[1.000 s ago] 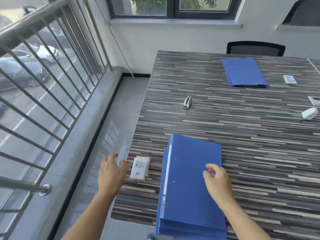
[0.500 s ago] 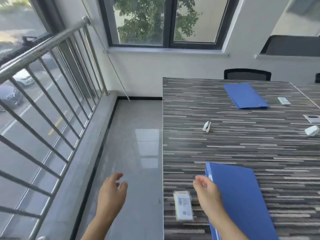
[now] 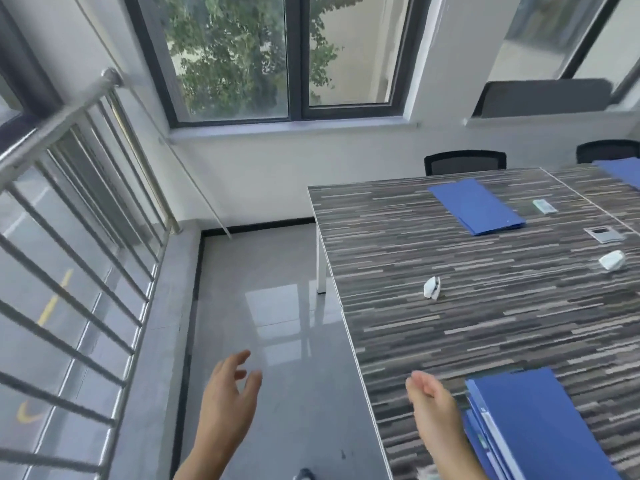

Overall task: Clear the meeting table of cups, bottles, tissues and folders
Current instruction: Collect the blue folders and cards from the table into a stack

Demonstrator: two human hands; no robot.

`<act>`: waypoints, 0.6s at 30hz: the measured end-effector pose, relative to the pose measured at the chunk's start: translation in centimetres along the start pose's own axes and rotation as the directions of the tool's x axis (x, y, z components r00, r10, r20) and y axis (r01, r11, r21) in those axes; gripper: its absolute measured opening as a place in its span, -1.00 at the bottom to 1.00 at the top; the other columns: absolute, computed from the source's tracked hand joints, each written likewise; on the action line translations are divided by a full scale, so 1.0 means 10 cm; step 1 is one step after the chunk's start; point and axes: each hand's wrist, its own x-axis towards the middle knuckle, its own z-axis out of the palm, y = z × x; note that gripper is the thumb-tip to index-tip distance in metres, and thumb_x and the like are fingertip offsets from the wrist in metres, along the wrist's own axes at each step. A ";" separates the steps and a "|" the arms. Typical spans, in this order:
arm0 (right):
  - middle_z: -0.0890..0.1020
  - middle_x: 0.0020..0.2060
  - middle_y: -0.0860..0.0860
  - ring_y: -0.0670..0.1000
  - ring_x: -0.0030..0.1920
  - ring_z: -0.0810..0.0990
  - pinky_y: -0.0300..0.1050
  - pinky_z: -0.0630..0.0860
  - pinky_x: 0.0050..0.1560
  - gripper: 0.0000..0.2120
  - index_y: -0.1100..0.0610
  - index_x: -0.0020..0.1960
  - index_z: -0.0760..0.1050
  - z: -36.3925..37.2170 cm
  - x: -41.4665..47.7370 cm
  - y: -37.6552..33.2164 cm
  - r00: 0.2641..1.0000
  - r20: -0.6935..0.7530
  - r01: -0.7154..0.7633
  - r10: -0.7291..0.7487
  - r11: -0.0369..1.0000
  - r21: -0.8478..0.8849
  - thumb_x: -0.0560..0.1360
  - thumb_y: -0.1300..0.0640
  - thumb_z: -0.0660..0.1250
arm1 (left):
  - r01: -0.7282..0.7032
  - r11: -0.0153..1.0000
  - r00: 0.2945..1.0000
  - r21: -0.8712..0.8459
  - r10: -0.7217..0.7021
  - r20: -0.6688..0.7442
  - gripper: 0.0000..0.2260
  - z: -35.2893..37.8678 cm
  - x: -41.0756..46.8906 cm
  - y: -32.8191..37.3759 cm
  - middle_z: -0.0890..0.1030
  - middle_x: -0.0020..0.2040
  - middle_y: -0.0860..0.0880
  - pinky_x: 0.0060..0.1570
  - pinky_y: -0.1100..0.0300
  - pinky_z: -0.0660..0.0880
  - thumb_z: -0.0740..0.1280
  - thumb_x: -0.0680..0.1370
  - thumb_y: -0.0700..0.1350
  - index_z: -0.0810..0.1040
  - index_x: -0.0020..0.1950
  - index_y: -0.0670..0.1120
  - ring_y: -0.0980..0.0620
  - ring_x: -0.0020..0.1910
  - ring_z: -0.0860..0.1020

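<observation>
Blue flat folders point(image 3: 540, 420) lie stacked at the near corner of the striped laminate meeting table point(image 3: 485, 341). The right hand point(image 3: 436, 407) hovers just beside their left edge, fingers loose and empty, while the left hand point(image 3: 228, 400) hangs over the grey floor point(image 3: 277, 323), fingers spread, holding nothing. The gathering step seems in hand; next, a forward reach to the crumpled white tissue point(image 3: 432, 287) is probably needed.

Left hand point(image 3: 228, 400) hangs over the floor point(image 3: 277, 271), fingers loose, empty. Right hand point(image 3: 433, 407) hovers above the surface point(image 3: 485, 341) edge, just beside stacked blue folders point(image 3: 540, 420). Crumpled tissue point(image 3: 432, 287) lies mid-surface.
</observation>
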 end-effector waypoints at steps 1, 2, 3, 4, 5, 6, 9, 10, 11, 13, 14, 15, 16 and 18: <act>0.61 0.12 -0.10 -0.02 0.17 0.57 -0.02 0.45 0.24 -0.84 -0.08 0.19 0.50 0.05 0.09 -0.05 1.000 -0.023 -0.003 0.003 1.000 0.019 0.62 0.03 0.30 | -0.011 1.000 1.000 -0.005 0.011 0.004 -0.70 -0.01 0.15 0.02 0.53 0.21 0.10 0.08 0.13 0.47 0.35 0.59 -0.09 0.51 0.32 0.04 0.15 0.11 0.56; 0.64 0.13 -0.07 -0.01 0.17 0.59 0.01 0.47 0.27 -0.84 -0.08 0.18 0.51 0.13 0.21 -0.11 0.999 -0.048 -0.011 0.012 0.999 0.032 0.61 0.04 0.30 | -0.023 1.000 1.000 -0.003 0.023 0.004 -0.71 -0.03 0.34 0.05 0.53 0.21 0.10 0.08 0.12 0.47 0.35 0.59 -0.08 0.51 0.32 0.04 0.16 0.11 0.56; 0.65 0.12 -0.04 0.00 0.16 0.60 0.04 0.48 0.28 -0.85 -0.07 0.17 0.52 0.23 0.33 -0.18 0.998 -0.063 -0.012 0.015 0.999 0.040 0.61 0.04 0.31 | -0.036 0.999 0.999 -0.001 0.036 0.006 -0.71 -0.04 0.53 0.08 0.54 0.21 0.10 0.08 0.12 0.47 0.35 0.59 -0.08 0.51 0.31 0.05 0.17 0.11 0.56; 0.66 0.11 -0.03 0.01 0.15 0.61 0.05 0.49 0.28 -0.85 -0.05 0.17 0.54 0.32 0.46 -0.24 0.997 -0.070 -0.015 0.020 0.998 0.064 0.61 0.05 0.31 | -0.051 0.999 0.999 0.004 0.051 0.008 -0.71 -0.05 0.75 0.12 0.54 0.21 0.10 0.08 0.11 0.48 0.35 0.59 -0.07 0.51 0.31 0.05 0.18 0.11 0.56; 0.67 0.09 -0.03 0.01 0.15 0.62 0.07 0.50 0.29 -0.83 -0.03 0.18 0.55 0.41 0.57 -0.30 0.997 -0.075 -0.025 0.031 0.996 0.083 0.60 0.05 0.31 | -0.056 0.998 0.998 0.010 0.056 0.009 -0.71 -0.06 0.92 0.15 0.54 0.21 0.11 0.07 0.11 0.48 0.35 0.59 -0.06 0.51 0.31 0.06 0.19 0.11 0.55; 0.68 0.07 -0.04 0.01 0.14 0.63 0.10 0.51 0.30 -0.83 -0.02 0.17 0.58 0.52 0.75 -0.37 0.995 -0.085 -0.039 0.048 0.994 0.105 0.59 0.05 0.33 | -0.054 0.998 0.998 0.026 0.054 0.020 -0.71 -0.05 1.18 0.16 0.54 0.21 0.12 0.07 0.11 0.49 0.36 0.59 -0.06 0.50 0.31 0.07 0.21 0.10 0.55; 0.70 0.05 0.01 0.05 0.12 0.65 0.19 0.52 0.30 -0.90 -0.08 0.05 0.58 0.78 1.14 -0.65 0.989 -0.100 -0.088 0.106 0.982 0.170 0.57 0.09 0.37 | -0.032 0.999 0.999 0.031 0.032 0.023 -0.72 -0.08 1.74 0.27 0.54 0.22 0.11 0.06 0.04 0.55 0.36 0.58 -0.06 0.50 0.29 0.11 0.26 0.08 0.53; 0.70 0.06 0.04 0.08 0.13 0.65 0.18 0.52 0.30 -0.90 -0.07 0.05 0.57 0.85 1.26 -0.74 0.989 -0.088 -0.102 0.120 0.977 0.185 0.57 0.11 0.37 | -0.020 0.999 1.000 0.028 0.020 0.020 -0.72 -0.08 1.90 0.33 0.55 0.22 0.10 0.06 0.03 0.55 0.37 0.58 -0.07 0.50 0.28 0.11 0.27 0.06 0.53; 0.70 0.06 0.05 0.09 0.14 0.65 0.17 0.52 0.29 -0.89 -0.10 0.05 0.57 0.93 1.43 -0.86 0.989 -0.088 -0.098 0.115 0.979 0.180 0.57 0.10 0.38 | -0.022 0.999 1.000 0.026 0.022 0.018 -0.72 -0.07 2.15 0.40 0.55 0.21 0.09 0.06 0.05 0.53 0.37 0.58 -0.07 0.51 0.28 0.09 0.27 0.05 0.54; 0.70 0.07 0.01 0.07 0.14 0.66 0.19 0.53 0.27 -0.90 -0.14 0.04 0.57 1.04 1.68 -1.09 0.989 -0.088 -0.101 0.116 0.983 0.153 0.56 0.05 0.38 | -0.028 0.999 0.999 0.036 0.027 0.032 -0.71 -0.04 2.55 0.56 0.56 0.21 0.06 0.05 0.09 0.49 0.37 0.58 -0.08 0.52 0.31 0.04 0.21 0.04 0.55; 0.69 0.08 -0.01 0.06 0.15 0.65 0.18 0.53 0.27 -0.88 -0.14 0.07 0.56 1.09 1.84 -1.21 0.989 -0.087 -0.103 0.117 0.983 0.152 0.56 0.04 0.37 | -0.031 0.999 0.999 0.035 0.029 0.044 -0.70 0.00 2.79 0.66 0.55 0.22 0.07 0.05 0.10 0.48 0.37 0.59 -0.08 0.52 0.32 0.02 0.18 0.06 0.56; 0.69 0.08 -0.02 0.05 0.15 0.64 0.15 0.52 0.28 -0.85 -0.12 0.12 0.55 1.12 1.94 -1.34 0.988 -0.092 -0.111 0.125 0.983 0.146 0.57 0.04 0.36 | -0.038 0.999 0.998 0.030 0.037 0.055 -0.70 0.02 2.96 0.74 0.54 0.22 0.07 0.06 0.10 0.48 0.36 0.59 -0.07 0.52 0.32 0.02 0.15 0.07 0.56; 0.68 0.08 -0.02 0.05 0.15 0.64 0.12 0.51 0.28 -0.82 -0.08 0.17 0.56 1.16 2.06 -1.45 0.986 -0.107 -0.110 0.126 0.984 0.140 0.58 0.04 0.35 | -0.048 0.998 0.997 0.029 0.046 0.065 -0.71 0.05 3.15 0.81 0.54 0.21 0.08 0.06 0.08 0.48 0.36 0.59 -0.07 0.52 0.32 0.03 0.15 0.08 0.56; 0.69 0.08 0.02 0.06 0.14 0.64 0.09 0.51 0.27 -0.79 -0.01 0.20 0.58 1.27 2.37 -1.64 0.981 -0.139 -0.113 0.134 0.982 0.150 0.58 0.06 0.35 | -0.072 0.997 0.994 0.030 0.069 0.089 -0.71 0.13 3.62 0.94 0.55 0.21 0.10 0.09 0.05 0.49 0.36 0.58 -0.07 0.53 0.31 0.04 0.18 0.07 0.56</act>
